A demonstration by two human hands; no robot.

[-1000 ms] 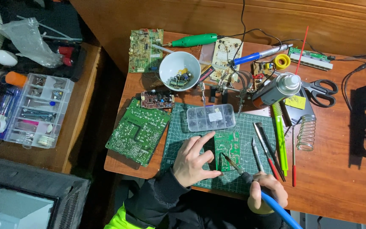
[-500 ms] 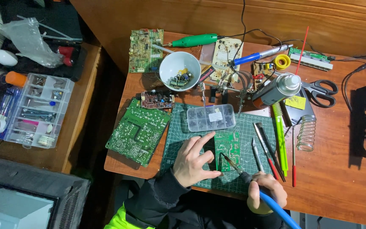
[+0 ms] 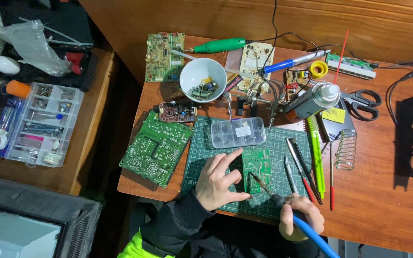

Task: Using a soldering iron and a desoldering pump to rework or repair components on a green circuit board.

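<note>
Left hand (image 3: pixel 218 180) spread, fingertips steadying the small green board (image 3: pixel 257 165); right hand (image 3: pixel 298 216) grips the soldering iron (image 3: pixel 268 191) (tip on board) — soldering seemingly midway, progress unclear.

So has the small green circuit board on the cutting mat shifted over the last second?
No. The small green circuit board sits just below the clear parts box, as before, with the left hand steadying its edge.

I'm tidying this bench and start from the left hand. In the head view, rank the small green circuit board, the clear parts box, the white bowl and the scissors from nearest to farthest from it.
1. Small green circuit board: touching the left hand, on the cutting mat.
2. Clear parts box: just above the board.
3. White bowl: farther up the table.
4. Scissors: far right.
</note>
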